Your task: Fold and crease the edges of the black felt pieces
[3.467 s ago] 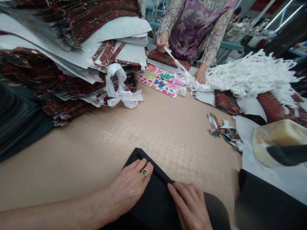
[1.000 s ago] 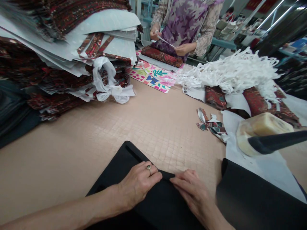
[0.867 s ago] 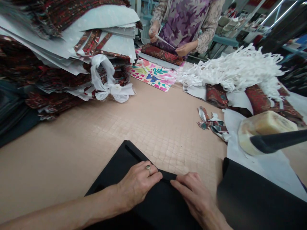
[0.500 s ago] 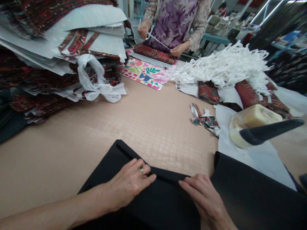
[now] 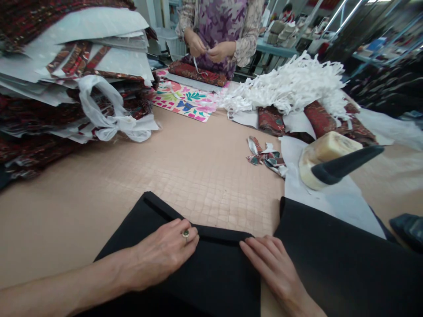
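Observation:
A piece of black fabric (image 5: 211, 273) lies in front of me, its far edge folded over into a narrow strip. My left hand (image 5: 165, 251), with a ring on one finger, has its fingers curled together on the fold near the middle of that edge. At the right corner of the same edge, the closed fingers of my right hand (image 5: 272, 259) grip the fold. Their fingertips partly hide the cloth beneath. Another black sheet (image 5: 337, 251) lies just right of my right hand.
A tall stack of patterned fabric (image 5: 69, 101) stands at left, tied with a white strip (image 5: 105, 103). At right, a cream container (image 5: 327, 154) with a black handle-like piece rests on white sheeting (image 5: 330, 202). White strips (image 5: 284, 88) are heaped beyond. Across the table, a person (image 5: 221, 35) handles a strip.
My view has shifted, so most things sit further left. Both hands stay on the folded edge, and the fold shows more plainly between them. The person opposite has brought their hands together.

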Available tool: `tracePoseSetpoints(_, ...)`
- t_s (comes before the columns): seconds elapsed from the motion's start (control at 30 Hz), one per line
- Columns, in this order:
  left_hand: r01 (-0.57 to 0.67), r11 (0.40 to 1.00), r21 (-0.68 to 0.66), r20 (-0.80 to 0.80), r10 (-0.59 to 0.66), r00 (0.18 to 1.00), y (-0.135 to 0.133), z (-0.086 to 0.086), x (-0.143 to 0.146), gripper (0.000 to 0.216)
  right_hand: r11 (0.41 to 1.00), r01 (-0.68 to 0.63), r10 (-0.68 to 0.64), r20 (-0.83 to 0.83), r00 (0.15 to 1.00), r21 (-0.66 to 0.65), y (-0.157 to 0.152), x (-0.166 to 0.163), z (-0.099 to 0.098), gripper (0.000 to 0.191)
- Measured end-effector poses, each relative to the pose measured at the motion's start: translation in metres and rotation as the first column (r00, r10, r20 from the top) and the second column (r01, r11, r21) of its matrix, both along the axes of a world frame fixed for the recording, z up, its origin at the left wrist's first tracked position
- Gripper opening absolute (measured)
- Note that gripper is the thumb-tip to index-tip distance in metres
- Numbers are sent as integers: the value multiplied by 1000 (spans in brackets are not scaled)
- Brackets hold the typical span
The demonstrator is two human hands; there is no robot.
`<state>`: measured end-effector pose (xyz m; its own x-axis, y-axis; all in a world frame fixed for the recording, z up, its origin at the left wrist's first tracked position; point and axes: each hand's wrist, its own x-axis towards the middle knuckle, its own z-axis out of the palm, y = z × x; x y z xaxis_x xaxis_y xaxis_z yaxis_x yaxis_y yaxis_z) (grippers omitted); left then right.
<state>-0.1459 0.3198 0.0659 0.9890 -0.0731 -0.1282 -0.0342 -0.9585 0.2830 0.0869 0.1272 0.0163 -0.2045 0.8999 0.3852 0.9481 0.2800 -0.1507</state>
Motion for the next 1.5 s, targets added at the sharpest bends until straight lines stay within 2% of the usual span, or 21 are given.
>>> tracePoseSetpoints(0.13,-92,996,18,11,92,996,-11,3,9,43,1000,24,-24,2,1000,-14,-1,-2,-1,38)
tracePoseSetpoints(0.2,-88,996,18,50,87,995,-20,7,19,47,999,24,-24,-4,1000,-23,0,-2,0,38)
tracePoseSetpoints(0.33,37,999,4,10,-37,999,-36,6,39,80,1000,17,-19,-60,998,-23,-1,0,-1,36)
tracePoseSetpoints(0.4,52,999,16,-51,-51,997,-41,1,46,98,999,28,-30,-107,994,-15,-4,3,-3,34)
tracePoseSetpoints(0.43,51,998,22,-68,-49,996,-42,-2,49,100,999,42,-43,-126,991,-9,-5,5,-4,34)
tracePoseSetpoints(0.6,-7,1000,21,-51,8,999,-42,-8,58,61,995,84,-76,-162,984,45,-11,10,-3,34)
tracePoseSetpoints(0.7,-25,1000,6,-57,25,998,-42,-7,63,54,993,76,-58,-186,981,88,-8,9,-1,35)
tracePoseSetpoints(0.97,-27,999,23,-96,29,995,-44,0,72,57,990,70,-55,-133,990,118,-12,8,-6,35)
tracePoseSetpoints(1.2,-21,997,73,-109,29,994,-46,-4,77,64,982,102,-88,-96,992,160,-13,5,-4,31)
tracePoseSetpoints(1.37,-8,992,130,-133,25,991,-49,-2,81,72,984,141,-133,-74,988,114,-19,6,-11,33)
tracePoseSetpoints(1.5,-9,986,165,-158,36,987,-52,5,87,69,980,179,-175,-56,983,86,-25,9,-18,35)
